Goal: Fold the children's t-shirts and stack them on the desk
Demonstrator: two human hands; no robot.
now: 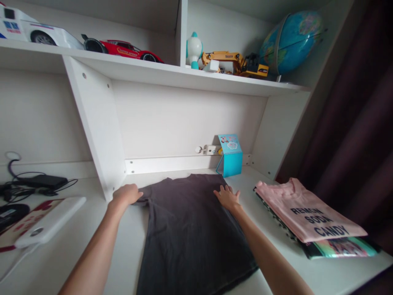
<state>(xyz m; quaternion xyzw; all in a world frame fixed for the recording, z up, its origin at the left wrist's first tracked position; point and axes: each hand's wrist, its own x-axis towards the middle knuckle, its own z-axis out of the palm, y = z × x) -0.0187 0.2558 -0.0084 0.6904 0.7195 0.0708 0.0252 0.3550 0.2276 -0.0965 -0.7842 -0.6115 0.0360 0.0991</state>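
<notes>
A dark grey T-shirt (196, 229) lies spread on the white desk, its neck end toward the back wall and its lower part running out at the bottom of the view. My left hand (126, 194) is closed on the end of the shirt's left sleeve, thumb toward the cloth. Fingers spread, my right hand (227, 197) rests on the upper right side of the shirt near the shoulder. The right sleeve is not visible as a separate part. To the right sits a stack of folded clothes with a pink lettered T-shirt (310, 213) on top.
A blue desk calendar (231, 157) stands behind the shirt. At left lie a black power adapter (46, 181), cables and a white device (50, 221). The overhead shelf (153, 78) holds toy cars, a toy excavator (236, 61) and a globe (291, 43). A dark curtain (346, 135) hangs at right.
</notes>
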